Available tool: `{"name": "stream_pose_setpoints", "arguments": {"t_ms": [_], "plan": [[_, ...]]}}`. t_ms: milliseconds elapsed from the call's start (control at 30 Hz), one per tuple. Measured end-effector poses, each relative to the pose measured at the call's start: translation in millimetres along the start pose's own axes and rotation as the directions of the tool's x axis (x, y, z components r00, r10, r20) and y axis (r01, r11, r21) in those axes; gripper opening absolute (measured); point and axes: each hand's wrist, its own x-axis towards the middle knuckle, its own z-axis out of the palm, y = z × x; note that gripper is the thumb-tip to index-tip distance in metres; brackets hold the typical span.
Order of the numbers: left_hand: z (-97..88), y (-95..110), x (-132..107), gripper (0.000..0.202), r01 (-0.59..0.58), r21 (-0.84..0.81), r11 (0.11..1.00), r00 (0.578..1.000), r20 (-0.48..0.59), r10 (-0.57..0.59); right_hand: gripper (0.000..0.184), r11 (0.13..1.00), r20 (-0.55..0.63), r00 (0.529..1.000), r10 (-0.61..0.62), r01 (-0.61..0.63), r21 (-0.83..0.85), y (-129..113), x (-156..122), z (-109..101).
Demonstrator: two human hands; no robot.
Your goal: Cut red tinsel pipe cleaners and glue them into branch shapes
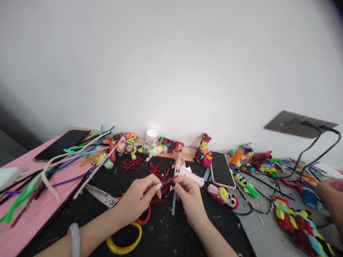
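My left hand (139, 196) and my right hand (187, 194) meet over a black mat (88, 214). Both pinch a red glittery pipe cleaner piece (167, 181) between fingertips. More red glittery pieces (158, 171) lie just behind it on the mat. A pink-white glue gun (184, 171) rests right behind my right hand. Scissors (103, 195) with red and yellow handles (125, 242) lie under my left wrist, which wears a pale bangle (75, 239).
Loose coloured pipe cleaners (66, 160) fan over a pink board (32, 210) at left, beside a dark phone (61, 144). Finished pipe-cleaner figures (203, 150) line the wall, with a white cup (152, 137). Another phone (221, 169), cables (308, 153), and another person's hand (331, 200) at right.
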Motion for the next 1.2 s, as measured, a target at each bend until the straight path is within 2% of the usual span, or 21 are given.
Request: {"name": "stream_pose_setpoints", "arguments": {"t_ms": [267, 433, 633, 900, 1200], "plan": [[-0.2, -0.6, 0.5, 0.028, -0.014, 0.022, 1.000, 1.000, 0.022, 0.013, 0.014, 0.999, -0.003, 1.000, -0.020, 0.020, -0.040, 5.5, 2.1, -2.3], [-0.1, 0.8, -0.2, 0.026, -0.035, 0.038, 0.999, 0.998, 0.047, 0.033, 0.011, 0.994, 0.001, 0.997, -0.080, 0.080, -0.072, 9.1, 1.0, -3.1], [-2.0, -0.7, 1.0, 0.022, -0.083, 0.123, 0.989, 0.993, 0.098, 0.071, 0.010, 0.989, 0.010, 0.997, -0.078, 0.079, -0.126, 5.4, -1.4, -2.5], [-9.1, 2.5, 1.7, 0.022, -0.064, 0.182, 0.981, 0.996, 0.076, 0.051, 0.008, 0.973, 0.083, 0.993, -0.081, 0.096, -0.208, -3.6, -3.7, 0.1], [-7.3, -4.3, 0.9, 0.025, -0.141, 0.216, 0.966, 0.986, 0.119, 0.117, 0.007, 0.945, 0.135, 0.987, -0.090, 0.127, -0.301, -8.2, -6.9, 1.9]]}}
